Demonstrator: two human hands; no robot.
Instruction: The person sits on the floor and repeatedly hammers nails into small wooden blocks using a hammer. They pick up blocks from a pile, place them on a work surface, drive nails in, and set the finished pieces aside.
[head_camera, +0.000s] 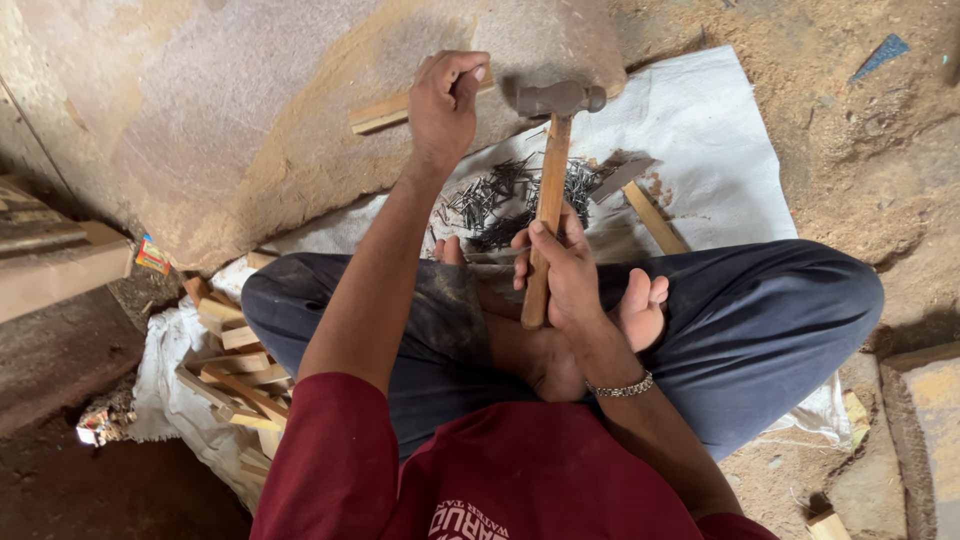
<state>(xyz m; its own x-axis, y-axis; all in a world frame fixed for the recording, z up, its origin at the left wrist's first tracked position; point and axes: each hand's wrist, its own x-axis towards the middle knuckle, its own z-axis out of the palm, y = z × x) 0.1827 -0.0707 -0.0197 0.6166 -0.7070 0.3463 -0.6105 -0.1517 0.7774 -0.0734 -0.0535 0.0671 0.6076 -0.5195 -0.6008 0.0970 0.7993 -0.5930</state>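
One wooden-handled hammer with a grey metal head (548, 190), one white woven plastic sheet (700, 130), one pile of dark metal nails (500, 200) too many to count, one silver chain bracelet (622, 387), and a heap of short pale wooden offcuts (232, 375), roughly ten.

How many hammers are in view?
1: a wooden-handled hammer with a metal head, gripped in the right hand above the pile of dark nails. None seems hidden.
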